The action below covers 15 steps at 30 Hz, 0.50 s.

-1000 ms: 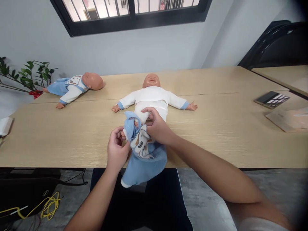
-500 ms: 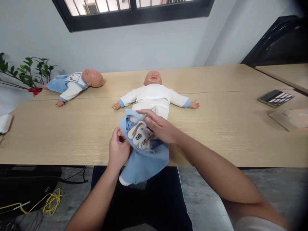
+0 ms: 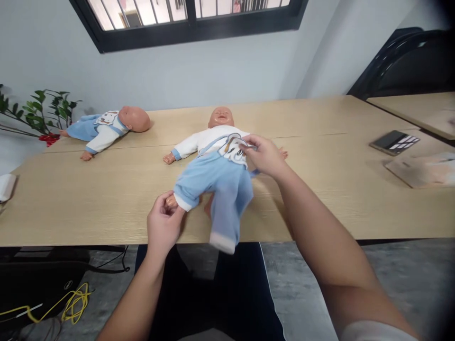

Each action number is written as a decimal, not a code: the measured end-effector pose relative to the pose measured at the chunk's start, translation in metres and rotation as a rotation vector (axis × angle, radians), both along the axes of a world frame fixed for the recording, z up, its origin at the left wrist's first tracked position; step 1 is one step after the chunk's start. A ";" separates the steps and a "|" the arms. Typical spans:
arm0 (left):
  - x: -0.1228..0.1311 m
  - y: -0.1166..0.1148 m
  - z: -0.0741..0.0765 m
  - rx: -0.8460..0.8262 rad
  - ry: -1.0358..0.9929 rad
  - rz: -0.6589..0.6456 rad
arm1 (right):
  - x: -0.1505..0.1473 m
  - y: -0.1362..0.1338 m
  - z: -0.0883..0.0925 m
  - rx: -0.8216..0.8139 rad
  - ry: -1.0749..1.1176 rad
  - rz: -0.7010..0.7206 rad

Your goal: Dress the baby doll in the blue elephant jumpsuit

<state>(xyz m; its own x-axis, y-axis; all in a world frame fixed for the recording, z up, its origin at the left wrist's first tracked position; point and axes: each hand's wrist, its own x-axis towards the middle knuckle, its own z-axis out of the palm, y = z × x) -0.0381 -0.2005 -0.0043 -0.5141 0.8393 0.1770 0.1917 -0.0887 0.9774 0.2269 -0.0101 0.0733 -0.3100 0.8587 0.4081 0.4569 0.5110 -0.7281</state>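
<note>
A baby doll point(image 3: 221, 117) in a white top lies on its back at the middle of the table, its head toward the wall. Light blue overalls point(image 3: 216, 173) with a dog-face bib lie over its belly and legs. One trouser leg is around the doll's leg on the left; the other hangs loose toward the table's front edge. My left hand point(image 3: 162, 222) is closed around the doll's foot point(image 3: 171, 202) that sticks out of the white cuff. With thumb and fingers, my right hand point(image 3: 265, 154) pinches the bib's edge near the doll's chest.
A second doll point(image 3: 137, 119), dressed in the same outfit, lies at the back left by a potted plant point(image 3: 44, 111). On the right are a dark phone-like object point(image 3: 394, 143) and a flat pale item point(image 3: 423, 170). A white box point(image 3: 7, 187) stands at the left edge.
My right hand has pulled the overalls' bib up toward the doll's chest. The trouser leg has slid onto the doll's leg, and the foot now shows at the cuff in my left hand.
</note>
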 end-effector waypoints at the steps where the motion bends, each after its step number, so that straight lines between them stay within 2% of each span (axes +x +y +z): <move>1: -0.001 -0.006 -0.001 -0.027 0.052 0.012 | 0.005 0.009 -0.005 0.004 0.040 -0.071; 4: 0.001 -0.023 -0.005 -0.049 0.214 0.057 | 0.013 0.032 -0.022 0.010 0.086 -0.200; 8: 0.007 -0.038 -0.010 -0.016 0.324 0.126 | 0.011 0.051 -0.041 -0.017 0.071 -0.257; 12: 0.016 -0.044 -0.014 -0.002 0.413 0.143 | 0.006 0.062 -0.048 0.000 0.046 -0.377; 15: 0.028 -0.048 -0.016 0.111 0.576 0.090 | 0.004 0.064 -0.047 0.027 0.061 -0.429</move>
<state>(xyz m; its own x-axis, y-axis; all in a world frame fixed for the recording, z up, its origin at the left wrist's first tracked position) -0.0099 -0.2487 -0.0203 -0.3773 0.7573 0.5331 0.7003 -0.1434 0.6993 0.2309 0.0538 0.0259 0.0987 0.8933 0.4386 0.5885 0.3030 -0.7496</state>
